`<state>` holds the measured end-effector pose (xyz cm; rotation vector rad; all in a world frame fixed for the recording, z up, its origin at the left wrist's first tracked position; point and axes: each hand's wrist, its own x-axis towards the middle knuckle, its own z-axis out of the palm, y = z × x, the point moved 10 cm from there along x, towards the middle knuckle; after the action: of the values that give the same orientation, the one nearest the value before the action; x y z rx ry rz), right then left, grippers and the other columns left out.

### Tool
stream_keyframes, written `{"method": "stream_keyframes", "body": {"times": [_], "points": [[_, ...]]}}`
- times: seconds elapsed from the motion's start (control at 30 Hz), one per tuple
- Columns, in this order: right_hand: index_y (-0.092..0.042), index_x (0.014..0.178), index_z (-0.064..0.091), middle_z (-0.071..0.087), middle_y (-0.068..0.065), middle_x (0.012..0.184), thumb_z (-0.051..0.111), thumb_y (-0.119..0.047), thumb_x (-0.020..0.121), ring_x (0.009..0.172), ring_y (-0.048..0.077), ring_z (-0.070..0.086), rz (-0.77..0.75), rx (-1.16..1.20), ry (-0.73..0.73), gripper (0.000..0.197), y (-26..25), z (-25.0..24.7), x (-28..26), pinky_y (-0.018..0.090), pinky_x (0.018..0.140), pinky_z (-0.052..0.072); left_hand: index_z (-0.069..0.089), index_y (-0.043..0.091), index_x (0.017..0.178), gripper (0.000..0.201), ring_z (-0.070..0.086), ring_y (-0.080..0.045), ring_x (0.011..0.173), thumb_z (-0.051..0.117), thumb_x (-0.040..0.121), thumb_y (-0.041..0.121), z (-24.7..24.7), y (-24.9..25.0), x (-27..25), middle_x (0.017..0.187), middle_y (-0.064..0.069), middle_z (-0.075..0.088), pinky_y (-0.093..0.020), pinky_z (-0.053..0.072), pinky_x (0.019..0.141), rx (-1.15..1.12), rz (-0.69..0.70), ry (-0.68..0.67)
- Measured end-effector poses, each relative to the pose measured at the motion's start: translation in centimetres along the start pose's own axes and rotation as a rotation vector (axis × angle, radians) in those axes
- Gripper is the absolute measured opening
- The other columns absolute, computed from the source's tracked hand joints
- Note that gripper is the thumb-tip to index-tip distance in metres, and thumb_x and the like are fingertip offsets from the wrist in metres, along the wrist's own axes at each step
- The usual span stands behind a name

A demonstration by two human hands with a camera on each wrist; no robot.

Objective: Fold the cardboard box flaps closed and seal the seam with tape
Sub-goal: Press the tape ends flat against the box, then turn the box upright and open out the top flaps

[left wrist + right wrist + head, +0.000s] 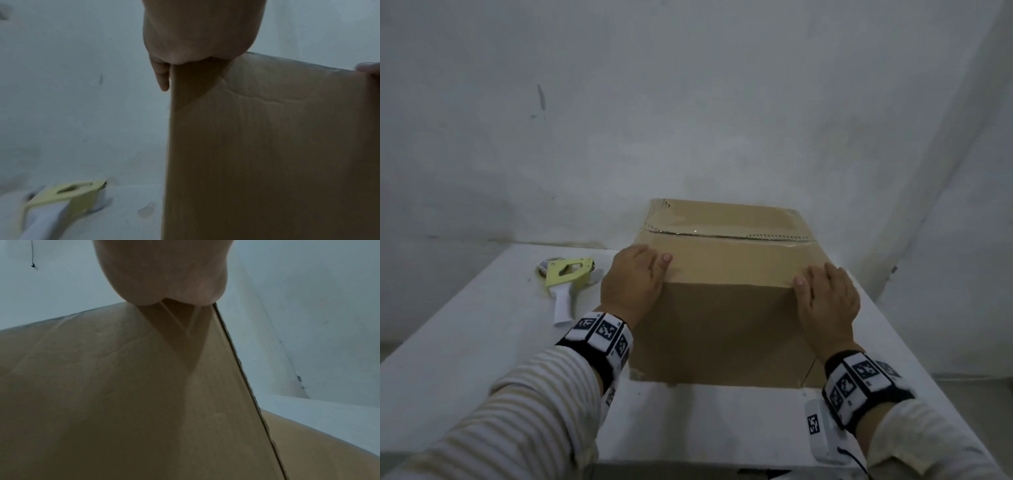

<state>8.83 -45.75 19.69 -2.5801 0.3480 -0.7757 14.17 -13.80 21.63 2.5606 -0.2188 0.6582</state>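
A brown cardboard box (726, 260) stands on the white table (482, 325) with its top flaps folded shut. Glossy tape runs along the seam (722, 234) across the top. My left hand (635, 281) rests on the near left top corner, thumb on the top and a finger (162, 78) down the left side. On the near right top corner lies my right hand (825, 294), its thumb on the top edge. Both palms (195, 32) (164, 272) press against the box walls (267, 146) (123, 386). The yellow tape dispenser (566, 277) (68, 198) lies left of the box, untouched.
A pale wall (688, 102) rises right behind the box and table. At the box's lower right a piece of cardboard flap (813, 375) (308, 443) sticks out onto the table. The table's front edge is just below my wrists.
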Motion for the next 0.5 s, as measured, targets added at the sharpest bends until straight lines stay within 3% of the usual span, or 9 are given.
{"method": "stream_keyframes", "body": {"times": [0.1, 0.27, 0.4, 0.5], "points": [[-0.004, 0.135, 0.044, 0.01, 0.018, 0.158, 0.029, -0.049, 0.088, 0.146, 0.035, 0.005, -0.011, 0.098, -0.024, 0.067, 0.3, 0.3, -0.3, 0.049, 0.119, 0.007, 0.065, 0.002, 0.112, 0.04, 0.051, -0.031, 0.118, 0.042, 0.099, 0.032, -0.3, -1.6, -0.8, 0.127, -0.017, 0.056, -0.034, 0.04, 0.099, -0.158, -0.134, 0.109], [-0.008, 0.138, 0.039, -0.016, 0.014, 0.158, 0.046, -0.048, 0.092, 0.145, 0.036, -0.01, 0.067, 0.231, -0.011, 0.062, 2.1, 0.9, -0.5, 0.054, 0.119, 0.007, 0.057, 0.002, 0.116, 0.049, 0.054, -0.03, 0.107, 0.04, 0.094, 0.042, -0.1, -3.2, -2.6, 0.114, -0.017, 0.06, -0.029, 0.036, 0.084, -0.388, -0.261, 0.191], [-0.016, 0.137, 0.041, -0.012, 0.011, 0.159, 0.052, -0.043, 0.091, 0.146, 0.033, -0.001, 0.16, 0.384, -0.036, 0.054, 2.7, 1.2, -0.4, 0.046, 0.118, 0.015, 0.042, 0.005, 0.134, 0.047, 0.052, -0.022, 0.107, 0.046, 0.096, 0.034, 0.7, -3.1, -3.7, 0.13, -0.016, 0.054, -0.028, 0.039, 0.086, -0.482, -0.316, 0.123], [-0.015, 0.133, 0.044, 0.004, 0.013, 0.156, 0.054, -0.039, 0.092, 0.142, 0.036, 0.012, 0.181, 0.419, -0.07, 0.049, 2.3, 0.8, 0.1, 0.045, 0.115, 0.02, 0.038, 0.009, 0.137, 0.049, 0.054, -0.027, 0.113, 0.045, 0.097, 0.036, 0.6, -3.0, -3.7, 0.132, -0.015, 0.053, -0.028, 0.039, 0.086, -0.481, -0.364, 0.112]]}}
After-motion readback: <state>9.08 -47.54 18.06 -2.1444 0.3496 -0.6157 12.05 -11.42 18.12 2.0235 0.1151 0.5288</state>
